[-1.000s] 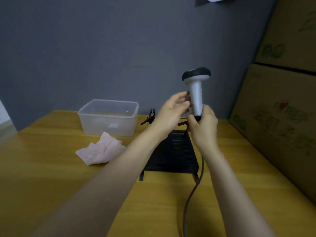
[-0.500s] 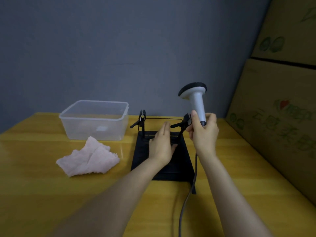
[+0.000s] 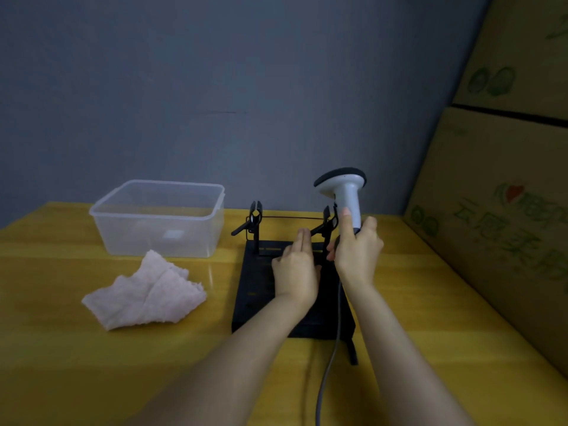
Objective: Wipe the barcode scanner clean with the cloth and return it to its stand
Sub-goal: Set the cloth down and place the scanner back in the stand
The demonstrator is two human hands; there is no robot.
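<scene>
So our right hand (image 3: 358, 252) gripped the barcode scanner (image 3: 345, 193) upright by its handle, just above the black stand (image 3: 255, 302); our left hand (image 3: 296, 267) lay flat, fingers together, on it. Pink cloth (image 3: 144, 295) sat crumpled beside.

A stockroom or shop back room, by the look: printed cardboard cartons (image 3: 504, 192) stacked at three o'clock beside a yellow desk (image 3: 92, 364), a plain grey wall (image 3: 215, 87) at twelve o'clock.

Grey wall (image 3: 215, 87), yellow wooden table (image 3: 76, 364), stacked cardboard boxes (image 3: 507, 210) at right, dim light
</scene>
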